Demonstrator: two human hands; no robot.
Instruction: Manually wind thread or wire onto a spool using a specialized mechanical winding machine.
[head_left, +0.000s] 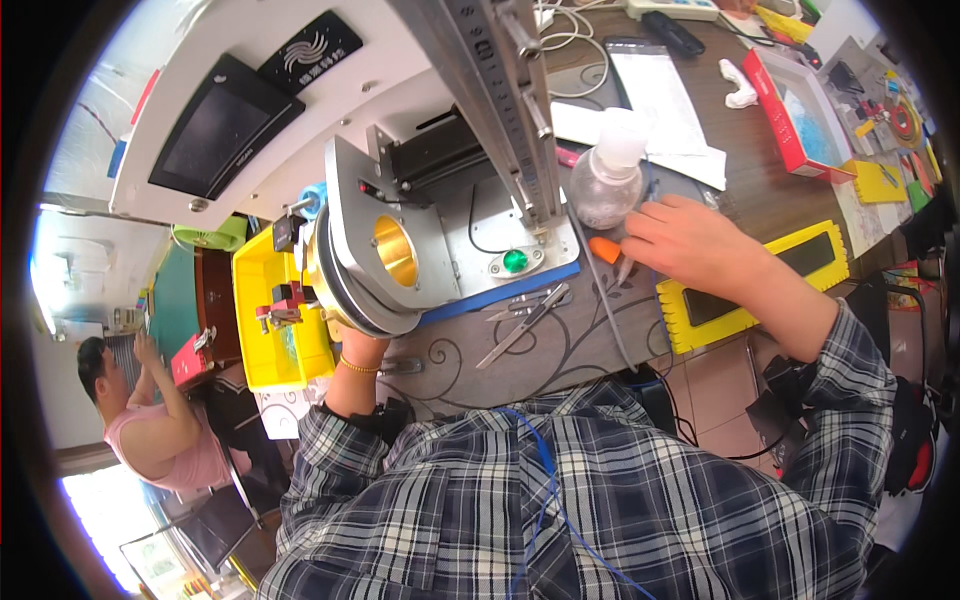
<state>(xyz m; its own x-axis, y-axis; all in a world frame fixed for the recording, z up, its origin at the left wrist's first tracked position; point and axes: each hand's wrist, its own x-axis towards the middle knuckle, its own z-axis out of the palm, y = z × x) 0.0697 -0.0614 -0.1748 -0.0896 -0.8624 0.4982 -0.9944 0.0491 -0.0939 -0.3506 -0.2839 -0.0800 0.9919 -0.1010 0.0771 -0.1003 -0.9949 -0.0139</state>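
Note:
A bench machine has a grey metal plate (350, 215) with a brass-coloured ring (396, 252) and a round dark-edged wheel (325, 265) at its left. My left hand (362, 345) reaches up behind the lower rim of the wheel; its fingers are hidden there. My right hand (675, 240) is beside a clear plastic bottle (606, 185) with a white top, on the bottle's near right side. Its fingers are curled together close to an orange pointed piece (604, 250). What they hold, if anything, cannot be made out.
Tweezers and a slim metal tool (522, 326) lie before the machine. A yellow-framed dark pad (760, 285) lies under my right forearm. At left hangs a yellow bin (262, 345); a person in pink (165, 430) sits beyond. White papers (660, 100) and a red box (795, 115) are farther back.

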